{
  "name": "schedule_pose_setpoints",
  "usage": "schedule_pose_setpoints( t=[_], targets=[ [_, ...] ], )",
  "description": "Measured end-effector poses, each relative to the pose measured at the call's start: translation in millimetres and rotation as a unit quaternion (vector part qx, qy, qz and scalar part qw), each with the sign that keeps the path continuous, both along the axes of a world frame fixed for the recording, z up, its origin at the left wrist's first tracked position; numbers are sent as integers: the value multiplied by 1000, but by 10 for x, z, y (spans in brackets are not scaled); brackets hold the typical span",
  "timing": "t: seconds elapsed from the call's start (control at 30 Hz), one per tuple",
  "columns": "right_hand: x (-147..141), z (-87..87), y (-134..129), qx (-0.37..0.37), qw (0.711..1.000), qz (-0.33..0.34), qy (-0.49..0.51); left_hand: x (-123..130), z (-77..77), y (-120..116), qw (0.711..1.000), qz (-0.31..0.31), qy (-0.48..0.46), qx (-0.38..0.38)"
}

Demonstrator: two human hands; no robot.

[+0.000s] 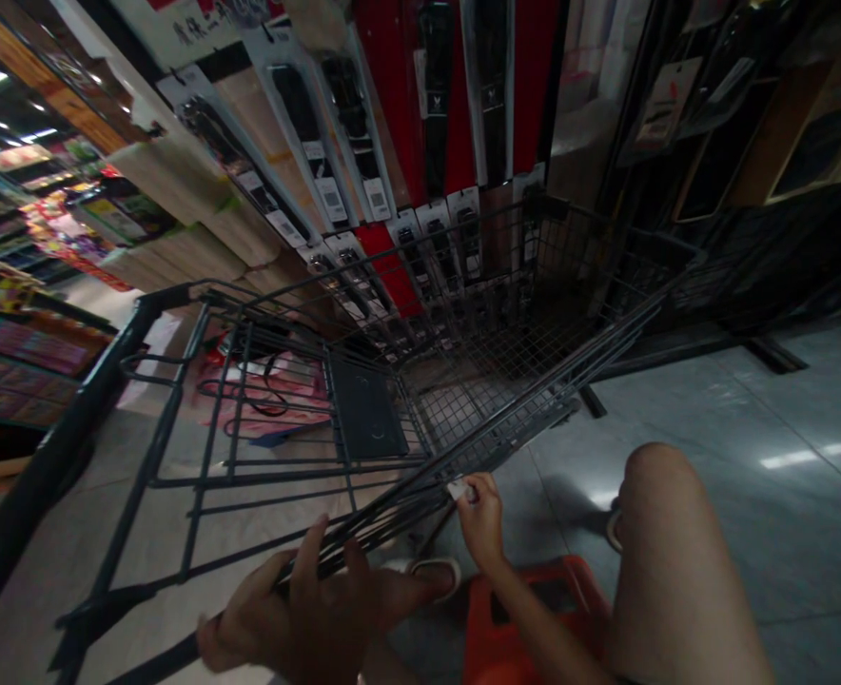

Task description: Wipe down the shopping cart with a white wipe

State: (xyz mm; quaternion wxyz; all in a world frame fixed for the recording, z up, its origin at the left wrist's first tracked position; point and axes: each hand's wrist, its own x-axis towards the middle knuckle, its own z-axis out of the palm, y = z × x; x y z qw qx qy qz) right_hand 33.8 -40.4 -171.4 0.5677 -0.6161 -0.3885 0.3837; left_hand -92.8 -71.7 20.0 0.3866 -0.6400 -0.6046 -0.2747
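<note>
Fingers (pixel 310 563) spread wide, my left hand (pixel 306 614) contacts the shopping cart (pixel 367 409); my right hand (pixel 483 523) pinches a white scrap (pixel 457 489).

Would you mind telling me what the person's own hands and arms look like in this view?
Both are bare: the left hand and the right hand show no gloves. The right forearm has no sleeve, watch or bracelet in view. The left wrist is too dim and too near the picture's lower edge to judge. No markings can be made out.
</note>
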Motion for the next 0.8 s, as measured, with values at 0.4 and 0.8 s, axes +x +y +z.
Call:
schedule_pose_setpoints(
  t=[0.4,0.8],
  targets=[
    [76,-150,66,0,999,-2,-50,-81,-55,0,998,-8,-67,-19],
    [280,-529,6,-87,990,-110,-17,-16,-32,-36,999,-10,-19,-35]
  ],
)
